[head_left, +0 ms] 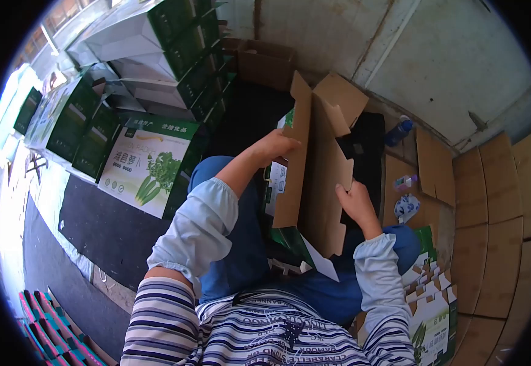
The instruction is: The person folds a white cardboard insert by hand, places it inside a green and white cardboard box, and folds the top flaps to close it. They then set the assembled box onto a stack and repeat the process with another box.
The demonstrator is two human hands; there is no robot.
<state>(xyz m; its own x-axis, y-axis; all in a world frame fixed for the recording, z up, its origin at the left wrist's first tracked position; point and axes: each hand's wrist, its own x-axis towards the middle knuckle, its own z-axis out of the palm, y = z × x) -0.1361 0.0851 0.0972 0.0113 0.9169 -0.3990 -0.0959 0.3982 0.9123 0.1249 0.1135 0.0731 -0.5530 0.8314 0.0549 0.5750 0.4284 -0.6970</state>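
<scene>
An open cardboard box (323, 177), brown inside and green and white outside, stands tilted over my lap with its flaps spread. My left hand (276, 148) is closed on its left side wall, near the top of that flap. On the right, my right hand (357, 202) grips the edge of the right side wall, with the thumb on the inner face. Some fingers of both hands are hidden behind the cardboard. No contents show inside the box.
Green and white boxes (149, 165) are stacked at the left and back left. Brown cartons (485, 244) line the right side. A blue bottle (399, 131) and a small clear bottle (404, 182) stand right of the box. Flattened printed boxes (430, 323) lie lower right.
</scene>
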